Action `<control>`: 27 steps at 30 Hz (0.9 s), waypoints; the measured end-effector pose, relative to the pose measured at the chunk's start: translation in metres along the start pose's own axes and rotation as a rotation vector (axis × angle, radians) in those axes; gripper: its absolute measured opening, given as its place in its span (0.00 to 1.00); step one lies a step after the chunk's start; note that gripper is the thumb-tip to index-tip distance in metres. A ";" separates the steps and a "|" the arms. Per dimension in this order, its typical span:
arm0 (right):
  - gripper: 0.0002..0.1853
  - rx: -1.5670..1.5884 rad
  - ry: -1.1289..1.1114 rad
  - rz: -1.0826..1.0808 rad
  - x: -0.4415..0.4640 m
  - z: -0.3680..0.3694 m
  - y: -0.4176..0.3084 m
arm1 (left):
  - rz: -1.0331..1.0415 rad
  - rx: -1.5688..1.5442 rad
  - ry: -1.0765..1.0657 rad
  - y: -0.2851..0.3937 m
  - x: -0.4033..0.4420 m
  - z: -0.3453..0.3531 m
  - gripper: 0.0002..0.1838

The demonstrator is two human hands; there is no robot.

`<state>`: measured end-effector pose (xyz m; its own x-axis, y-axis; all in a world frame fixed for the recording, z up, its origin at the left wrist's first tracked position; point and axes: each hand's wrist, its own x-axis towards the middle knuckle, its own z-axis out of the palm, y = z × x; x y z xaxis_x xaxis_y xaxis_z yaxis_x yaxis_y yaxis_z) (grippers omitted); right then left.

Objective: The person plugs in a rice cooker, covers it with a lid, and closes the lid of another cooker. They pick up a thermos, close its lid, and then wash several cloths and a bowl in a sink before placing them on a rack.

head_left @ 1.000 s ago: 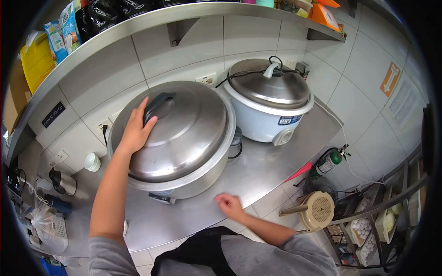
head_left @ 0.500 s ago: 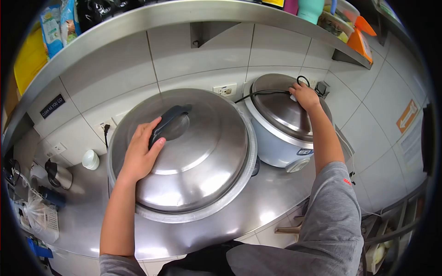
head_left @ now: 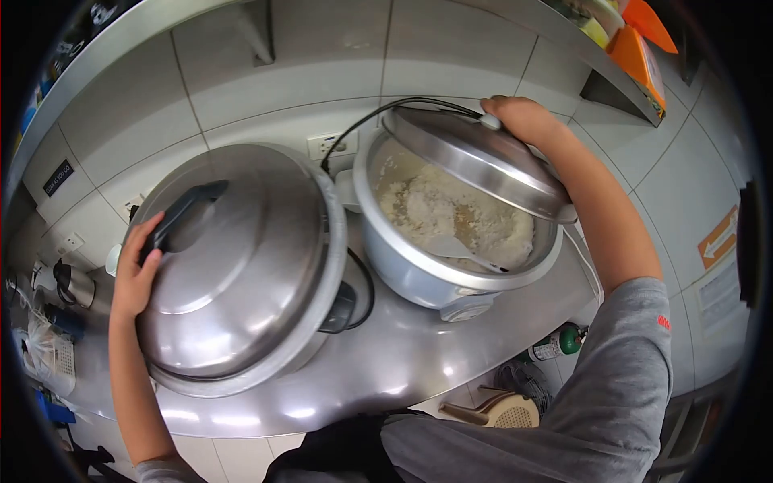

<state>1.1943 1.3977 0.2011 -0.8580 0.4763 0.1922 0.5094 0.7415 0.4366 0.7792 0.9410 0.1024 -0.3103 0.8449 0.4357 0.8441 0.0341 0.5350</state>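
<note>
My right hand (head_left: 525, 121) grips the knob of a steel rice cooker lid (head_left: 491, 165), holding it tilted above the back of the open rice cooker (head_left: 386, 251). Inside, cooked rice (head_left: 439, 201) shows, with a pale rice paddle (head_left: 459, 248) resting on it. To the left stands a large metal pot with a domed steel lid (head_left: 241, 298) over it. My left hand (head_left: 138, 270) is closed around the near end of that lid's black handle (head_left: 189, 211), thumb on one side and fingers on the other.
Both cookers stand on a steel counter (head_left: 419, 362) against a tiled wall. A black cord (head_left: 358, 129) arches behind them near a wall outlet (head_left: 332, 145). A steel shelf (head_left: 555, 52) runs overhead. Below the counter are a beige stool (head_left: 507, 412) and a green cylinder (head_left: 564, 342).
My right hand has lifted the rice cooker lid and tilted it, uncovering the rice and paddle. My left hand stays at the large lid's handle. The view has shifted to the right.
</note>
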 end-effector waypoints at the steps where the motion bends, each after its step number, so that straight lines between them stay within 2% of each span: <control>1: 0.16 0.017 -0.006 0.000 -0.001 0.000 0.001 | -0.008 -0.050 0.035 -0.002 0.001 0.004 0.27; 6: 0.16 0.051 0.062 -0.073 -0.001 0.013 0.008 | -0.024 0.056 0.143 0.012 -0.003 0.015 0.27; 8: 0.15 0.089 0.098 -0.064 -0.008 0.015 -0.011 | -0.159 0.401 0.278 0.018 -0.012 0.016 0.27; 9: 0.15 0.120 0.173 -0.067 -0.014 0.023 -0.023 | -0.132 0.453 0.359 0.014 -0.019 0.020 0.25; 10: 0.09 0.104 0.190 -0.088 -0.020 0.033 -0.033 | -0.151 0.470 0.368 0.016 -0.028 0.023 0.25; 12: 0.05 -0.033 0.250 -0.087 -0.025 0.070 -0.053 | -0.341 0.336 0.470 0.028 -0.050 0.028 0.24; 13: 0.05 -0.026 0.268 -0.113 -0.026 0.072 -0.060 | -0.337 0.240 0.506 0.032 -0.063 0.032 0.23; 14: 0.05 -0.041 0.277 -0.051 -0.029 0.072 -0.065 | -0.296 0.204 0.511 0.033 -0.079 0.034 0.23; 17: 0.06 -0.069 0.286 0.022 -0.032 0.072 -0.069 | -0.254 0.228 0.600 0.056 -0.131 0.052 0.24; 19: 0.07 -0.057 0.249 0.057 -0.032 0.070 -0.071 | -0.242 0.111 0.750 0.042 -0.189 0.075 0.26; 20: 0.10 -0.031 0.236 0.054 -0.032 0.069 -0.071 | -0.282 0.192 0.787 0.036 -0.224 0.089 0.27; 22: 0.14 0.012 0.134 0.100 -0.034 0.061 -0.073 | -0.404 0.142 0.841 0.025 -0.301 0.126 0.29; 23: 0.18 0.071 0.107 0.162 -0.039 0.058 -0.076 | -0.556 0.198 0.786 0.027 -0.342 0.144 0.30; 24: 0.22 0.004 0.172 0.132 -0.046 0.060 -0.079 | -0.608 0.236 0.755 0.029 -0.385 0.163 0.31; 25: 0.24 0.065 0.178 0.123 -0.061 0.030 -0.103 | -0.735 0.187 0.681 0.038 -0.431 0.178 0.31; 26: 0.26 0.119 0.290 0.099 -0.074 0.010 -0.126 | -0.882 0.175 0.575 0.047 -0.479 0.194 0.32; 27: 0.28 0.355 0.368 0.086 -0.093 -0.022 -0.162 | -0.975 0.155 0.471 0.063 -0.524 0.205 0.34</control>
<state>1.1900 1.2223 0.1320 -0.7459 0.3917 0.5387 0.5149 0.8522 0.0932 1.0846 0.6098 -0.2409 -0.9836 0.1303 0.1247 0.1801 0.6722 0.7182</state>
